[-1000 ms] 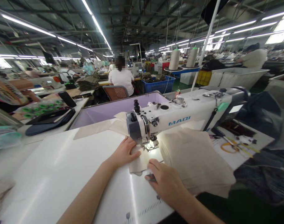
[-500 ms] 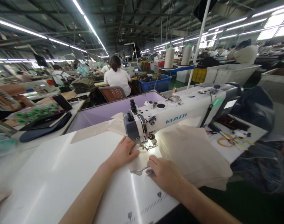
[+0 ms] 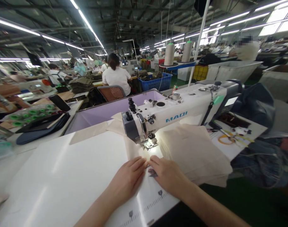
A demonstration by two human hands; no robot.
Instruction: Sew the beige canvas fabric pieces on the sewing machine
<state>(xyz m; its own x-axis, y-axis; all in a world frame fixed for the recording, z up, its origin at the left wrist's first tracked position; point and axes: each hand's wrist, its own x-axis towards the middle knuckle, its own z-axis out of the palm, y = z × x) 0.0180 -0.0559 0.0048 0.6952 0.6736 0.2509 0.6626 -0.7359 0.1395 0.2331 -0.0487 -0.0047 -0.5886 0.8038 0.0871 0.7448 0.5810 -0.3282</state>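
Cream cloth [image 3: 132,150], a narrow piece, lies on the white sewing table [image 3: 87,176], running from below the sewing machine [image 3: 177,116] toward the table's ruled near edge.

Head view, the only one. Chief change: left hand. Half a second ago it lay spread beside the machine head, fingertips far up the cloth. Now the left hand [image 3: 129,178] is drawn back toward the near edge, fingers together and slightly bent, tips down at the cloth's near end. Pressing or pinching? Cannot tell; thumb is hidden.

Right hand [image 3: 168,176] has hardly shifted against the ruler marks [image 3: 150,206]. Fingers curled, only a little open, tips at the same end of the cloth. Firmness of grip not visible. Small dark object [image 3: 152,172] under its fingertips; held or merely lying there, cannot tell.

Fingertips of both hands now meet, or nearly, just short of the presser foot [image 3: 151,145]. My reading: control of the cloth has passed from its side to its near end, both hands lining it up with the foot. Cloth beside the machine head lies uncovered.

Folded cream stack [image 3: 193,148], right of the foot, looks unmoved; its lower corner overhangs the table's near edge.
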